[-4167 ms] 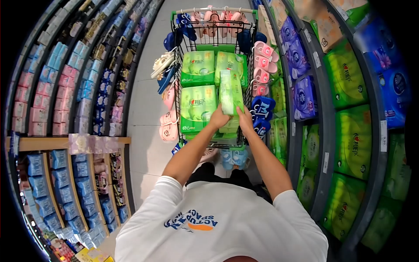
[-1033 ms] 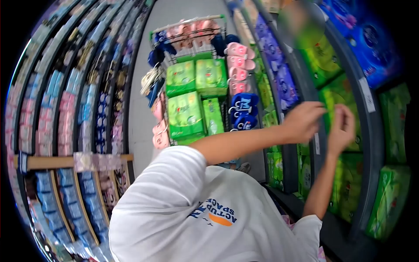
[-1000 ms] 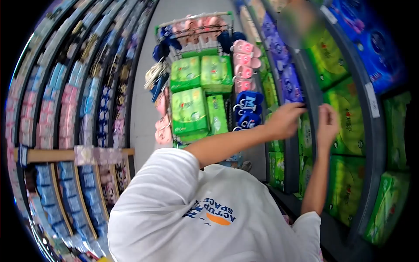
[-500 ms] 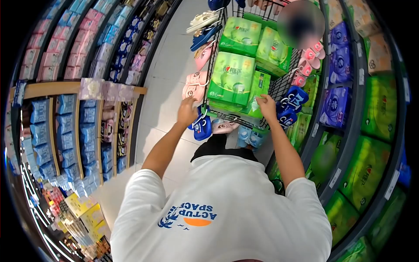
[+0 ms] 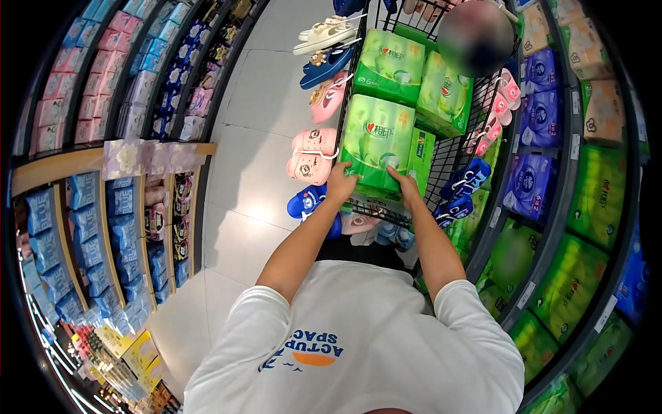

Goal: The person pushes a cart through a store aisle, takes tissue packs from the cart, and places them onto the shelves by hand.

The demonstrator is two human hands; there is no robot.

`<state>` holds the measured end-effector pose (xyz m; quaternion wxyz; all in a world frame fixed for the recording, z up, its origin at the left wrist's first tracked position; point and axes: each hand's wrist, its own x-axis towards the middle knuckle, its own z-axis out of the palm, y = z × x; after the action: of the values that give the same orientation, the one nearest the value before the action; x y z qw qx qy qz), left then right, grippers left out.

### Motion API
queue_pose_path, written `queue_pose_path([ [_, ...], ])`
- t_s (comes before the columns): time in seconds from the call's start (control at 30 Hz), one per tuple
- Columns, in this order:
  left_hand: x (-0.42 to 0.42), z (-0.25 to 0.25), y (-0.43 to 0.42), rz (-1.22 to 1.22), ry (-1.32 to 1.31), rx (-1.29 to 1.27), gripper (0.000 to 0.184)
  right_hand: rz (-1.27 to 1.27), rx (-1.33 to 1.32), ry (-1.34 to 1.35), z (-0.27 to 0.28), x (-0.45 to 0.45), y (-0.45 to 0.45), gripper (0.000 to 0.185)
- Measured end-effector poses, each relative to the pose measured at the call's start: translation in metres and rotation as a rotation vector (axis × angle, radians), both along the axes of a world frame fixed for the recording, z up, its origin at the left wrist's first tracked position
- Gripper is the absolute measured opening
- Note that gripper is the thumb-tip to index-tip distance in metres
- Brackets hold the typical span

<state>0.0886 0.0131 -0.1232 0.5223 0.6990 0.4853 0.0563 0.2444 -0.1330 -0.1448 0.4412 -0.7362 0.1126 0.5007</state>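
Observation:
A black wire shopping cart (image 5: 440, 155) holds several green packs. My left hand (image 5: 340, 182) grips the lower left corner of the nearest green pack (image 5: 378, 143), its thumb on the front. On that pack's right lower edge lies my right hand (image 5: 404, 185), thumb on top and fingers over the side. Behind it are a second green pack (image 5: 390, 63) and a third green pack (image 5: 445, 93). A narrow green pack (image 5: 420, 155) stands on the right, beside the gripped one.
Slippers hang outside the cart: pink ones (image 5: 314, 155) on the left, blue ones (image 5: 467, 183) on the right. Shelves with purple packs (image 5: 531, 181) and large green packs (image 5: 594, 195) line the right. Blue packs (image 5: 48, 248) fill the left shelves. Pale floor tiles (image 5: 238, 172) lie between.
Both hands have come together from the cart's sides onto the nearest green pack and now hold its lower corners. The cart appears slightly lower and further right in view.

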Motion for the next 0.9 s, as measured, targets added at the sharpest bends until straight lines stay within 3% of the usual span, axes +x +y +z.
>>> queue_pose_path([
  [0.07,-0.004,0.004,0.007,0.002,-0.03,-0.169,0.042,0.012,0.021,0.048,0.013,0.002,0.0,0.089],
  [0.23,-0.013,0.02,0.007,0.117,-0.217,-0.156,0.027,0.009,0.043,0.071,0.019,0.006,-0.007,0.083],
  [0.33,-0.015,0.03,0.004,0.147,-0.287,-0.228,0.025,-0.135,0.24,0.15,0.056,-0.007,-0.007,0.074],
  [0.47,-0.017,0.091,-0.002,0.081,-0.444,-0.134,0.021,-0.247,0.423,0.263,0.077,-0.025,-0.03,0.055],
  [0.53,-0.017,0.116,-0.007,0.103,-0.52,-0.254,0.021,-0.406,0.496,0.308,0.075,-0.031,-0.051,0.054],
  [0.6,-0.009,0.142,-0.007,0.069,-0.663,-0.36,0.02,-0.442,0.611,0.265,0.113,-0.035,-0.056,0.051],
  [0.67,0.002,0.186,-0.007,0.129,-0.777,-0.468,0.016,-0.471,0.661,0.27,0.14,-0.024,-0.064,0.048],
  [0.73,0.018,0.184,-0.014,0.29,-0.967,-0.481,0.014,-0.438,0.826,0.094,0.173,-0.008,-0.063,0.045],
  [0.77,0.025,0.185,-0.019,0.335,-0.922,-0.312,0.016,-0.445,0.88,-0.009,0.188,-0.001,-0.062,0.043],
  [0.8,0.037,0.18,-0.028,0.445,-0.834,-0.264,0.039,-0.463,0.904,-0.042,0.203,0.007,-0.063,0.043],
  [0.87,0.061,0.204,-0.058,0.43,-0.742,-0.481,0.059,-0.458,0.954,-0.334,0.237,0.015,-0.062,0.046],
  [0.9,0.069,0.219,-0.075,0.274,-0.785,-0.675,0.063,-0.482,0.932,-0.478,0.25,0.016,-0.061,0.05],
])
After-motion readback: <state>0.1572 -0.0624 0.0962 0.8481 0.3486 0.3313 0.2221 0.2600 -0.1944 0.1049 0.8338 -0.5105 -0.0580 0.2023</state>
